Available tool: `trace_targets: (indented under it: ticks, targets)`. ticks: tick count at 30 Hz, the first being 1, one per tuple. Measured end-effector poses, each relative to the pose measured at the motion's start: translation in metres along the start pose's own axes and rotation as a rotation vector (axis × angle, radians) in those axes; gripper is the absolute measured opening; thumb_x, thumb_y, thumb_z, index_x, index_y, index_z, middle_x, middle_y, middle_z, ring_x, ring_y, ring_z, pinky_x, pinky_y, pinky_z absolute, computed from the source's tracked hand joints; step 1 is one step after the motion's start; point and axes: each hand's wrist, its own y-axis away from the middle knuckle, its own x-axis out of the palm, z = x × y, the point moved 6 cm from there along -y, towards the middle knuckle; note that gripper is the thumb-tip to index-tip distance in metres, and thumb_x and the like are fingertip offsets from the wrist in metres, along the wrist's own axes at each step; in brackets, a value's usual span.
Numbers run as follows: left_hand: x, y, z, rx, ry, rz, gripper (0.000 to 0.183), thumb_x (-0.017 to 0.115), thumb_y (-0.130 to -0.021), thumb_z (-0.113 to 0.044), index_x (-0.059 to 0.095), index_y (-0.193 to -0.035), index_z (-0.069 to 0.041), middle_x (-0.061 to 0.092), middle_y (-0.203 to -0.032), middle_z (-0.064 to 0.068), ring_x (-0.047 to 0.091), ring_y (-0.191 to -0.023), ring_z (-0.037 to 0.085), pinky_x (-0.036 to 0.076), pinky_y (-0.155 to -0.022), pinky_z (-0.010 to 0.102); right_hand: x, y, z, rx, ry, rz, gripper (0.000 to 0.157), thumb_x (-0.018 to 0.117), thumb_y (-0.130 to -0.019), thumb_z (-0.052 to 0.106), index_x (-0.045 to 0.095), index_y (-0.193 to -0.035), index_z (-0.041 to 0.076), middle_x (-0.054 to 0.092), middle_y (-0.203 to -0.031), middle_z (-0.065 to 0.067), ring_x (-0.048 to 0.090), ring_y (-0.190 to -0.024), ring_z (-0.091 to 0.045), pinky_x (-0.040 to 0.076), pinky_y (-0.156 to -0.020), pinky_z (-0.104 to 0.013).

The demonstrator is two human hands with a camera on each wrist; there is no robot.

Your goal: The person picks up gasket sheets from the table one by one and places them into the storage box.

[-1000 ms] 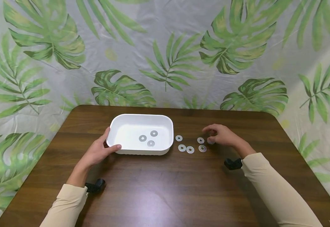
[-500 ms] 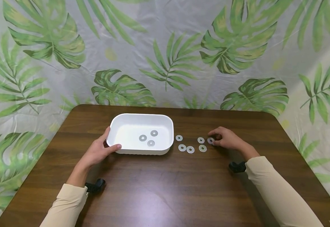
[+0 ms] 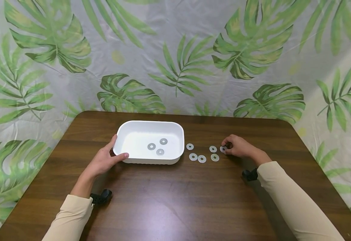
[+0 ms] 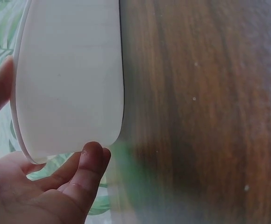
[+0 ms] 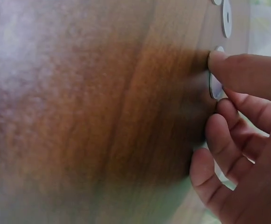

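My left hand grips the left end of a white plastic tub, thumb over the near rim and fingers along the outer end wall. In the left wrist view the fingertips press the tub's wall. Three flat metal washers lie inside on its floor. On the table to the right, my right hand pinches the rightmost washer between thumb and forefinger. The right wrist view has the thumb on this washer, with the other fingers curled beside it.
Several more washers lie flat on the brown wooden table between tub and right hand, among them one near the tub and one nearer me. A leaf-patterned cloth hangs behind the table's far edge.
My right hand has shifted slightly right, and its thumb and forefinger have closed on the rightmost washer. The left hand and the tub have stayed in place.
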Motion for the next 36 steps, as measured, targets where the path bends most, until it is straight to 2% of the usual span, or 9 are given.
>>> trace_targets:
  ticks: [8, 15, 18, 25, 28, 36]
  targets:
    - [0.001, 0.000, 0.001, -0.009, 0.017, 0.004, 0.100, 0.069, -0.092, -0.036, 0.004, -0.159, -0.002, 0.019, -0.161, 0.030, 0.033, -0.143, 0.042, 0.031, -0.113, 0.054, 0.001, -0.005, 0.000, 0.009, 0.007, 0.054, 0.022, 0.072, -0.085, 0.011, 0.062, -0.100, -0.001, 0.060, -0.098, -0.015, 0.057, -0.090, -0.025, 0.046, -0.084, -0.041]
    - [0.002, -0.001, 0.000, -0.012, 0.013, 0.010, 0.100, 0.069, -0.092, -0.037, 0.004, -0.158, -0.001, 0.018, -0.161, 0.030, 0.026, -0.148, 0.044, 0.027, -0.115, 0.056, 0.002, 0.004, -0.003, 0.031, -0.063, -0.008, 0.025, 0.074, -0.085, 0.009, 0.053, -0.097, 0.006, 0.065, -0.092, -0.010, 0.058, -0.083, -0.019, 0.045, -0.076, -0.035]
    - [0.001, -0.001, 0.000, -0.016, 0.021, 0.009, 0.100, 0.069, -0.091, -0.036, 0.004, -0.159, -0.001, 0.018, -0.162, 0.030, 0.028, -0.147, 0.043, 0.028, -0.114, 0.056, 0.003, 0.007, -0.006, 0.021, -0.096, -0.037, 0.026, 0.075, -0.085, 0.010, 0.056, -0.103, 0.005, 0.066, -0.095, -0.011, 0.061, -0.086, -0.018, 0.047, -0.077, -0.035]
    - [0.000, 0.001, 0.001, -0.023, 0.032, 0.008, 0.100, 0.069, -0.092, -0.036, 0.003, -0.159, -0.003, 0.020, -0.161, 0.030, 0.034, -0.143, 0.041, 0.032, -0.112, 0.053, 0.002, 0.010, -0.008, -0.014, -0.156, -0.032, 0.040, 0.075, -0.083, 0.004, 0.061, -0.120, 0.005, 0.065, -0.100, -0.013, 0.060, -0.086, -0.017, 0.049, -0.077, -0.034]
    - [0.001, 0.000, 0.001, -0.022, 0.030, 0.009, 0.100, 0.069, -0.092, -0.036, 0.003, -0.159, -0.004, 0.019, -0.162, 0.029, 0.032, -0.144, 0.041, 0.032, -0.112, 0.054, 0.002, 0.010, -0.007, -0.025, -0.147, -0.021, 0.042, 0.074, -0.082, 0.002, 0.061, -0.122, 0.004, 0.066, -0.100, -0.012, 0.060, -0.084, -0.016, 0.048, -0.076, -0.033]
    - [0.001, -0.001, 0.002, -0.029, 0.038, 0.014, 0.101, 0.069, -0.092, -0.037, 0.002, -0.159, -0.005, 0.017, -0.163, 0.028, 0.031, -0.145, 0.042, 0.031, -0.113, 0.054, 0.005, 0.008, -0.010, -0.006, -0.133, 0.010, 0.036, 0.072, -0.084, 0.003, 0.066, -0.119, 0.003, 0.068, -0.095, -0.009, 0.059, -0.081, -0.013, 0.048, -0.075, -0.031]
